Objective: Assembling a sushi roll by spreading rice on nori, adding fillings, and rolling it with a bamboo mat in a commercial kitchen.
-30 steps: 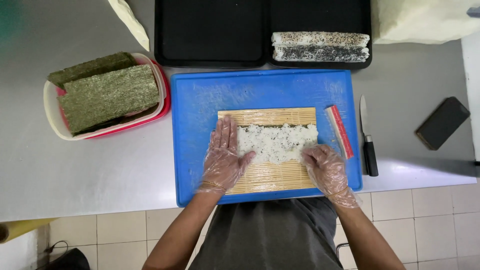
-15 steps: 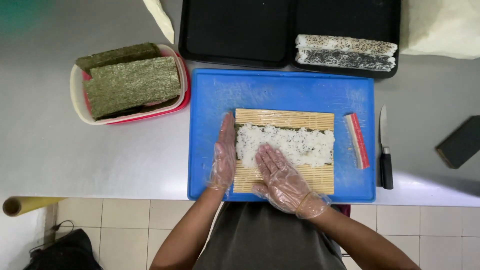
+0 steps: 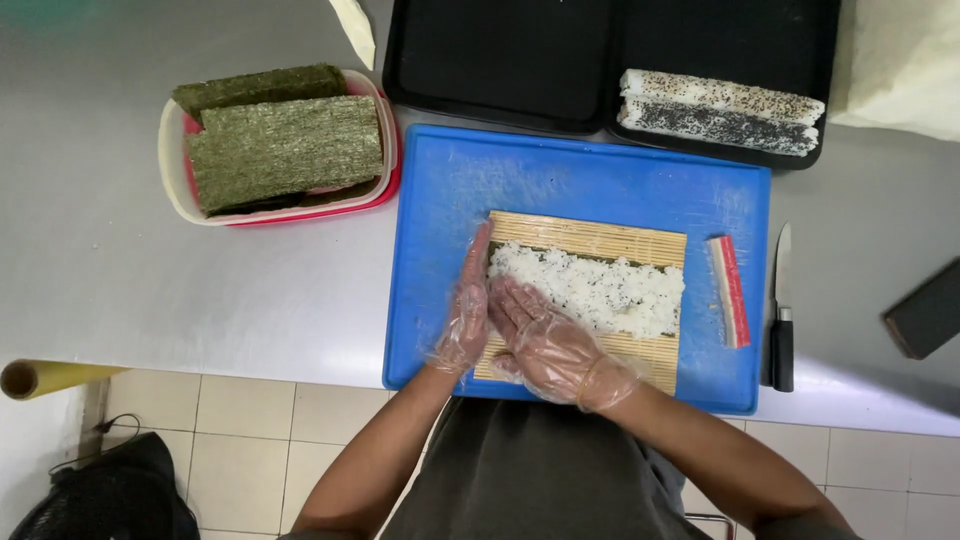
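The left hand (image 3: 463, 318), gloved and flat, stood edge-on against the near end of the rice sheet (image 3: 590, 290), acting as a stop. The right hand (image 3: 545, 340), also open and gripping nothing, pressed its fingers onto the rice just beside it. The rice lay on a bamboo mat (image 3: 600, 240) beneath both hands, on the blue board (image 3: 560, 170). A crab stick (image 3: 729, 290) and knife (image 3: 781, 310) waited well beyond the right hand.
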